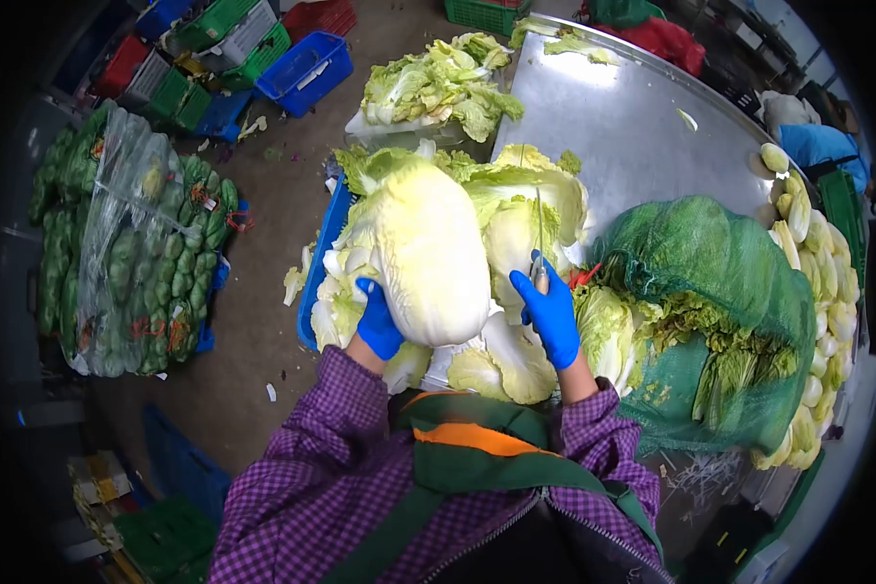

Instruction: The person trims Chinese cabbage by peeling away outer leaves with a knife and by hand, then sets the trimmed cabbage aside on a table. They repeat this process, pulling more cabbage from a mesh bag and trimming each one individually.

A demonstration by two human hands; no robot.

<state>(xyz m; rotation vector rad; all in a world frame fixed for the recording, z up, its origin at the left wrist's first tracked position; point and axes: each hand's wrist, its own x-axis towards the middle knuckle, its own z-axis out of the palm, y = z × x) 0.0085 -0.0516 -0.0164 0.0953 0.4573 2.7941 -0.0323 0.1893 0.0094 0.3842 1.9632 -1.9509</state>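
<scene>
Left hand: the blue-gloved left hand [380,323] grasps the lower left side of the large, oval, pale yellow-white cabbage [433,255], some fingers hidden.
Right hand: the blue-gloved right hand [553,321] is closed around the handle of the thin-bladed metal knife [542,281], its blade pointing away from the body.
Cabbage: in front of the person's chest, left of the knife, above loose pale green and white leaves [518,352].
Crate: the blue plastic crate [327,261] shows its edge left of the cabbage, leaves along it.
Table: the shiny silver metal table [608,136] extends beyond the knife toward the right.
Sack: the green mesh sack [715,255] lies right of the right hand, with leafy cabbages [605,336] at its near left side.
</scene>
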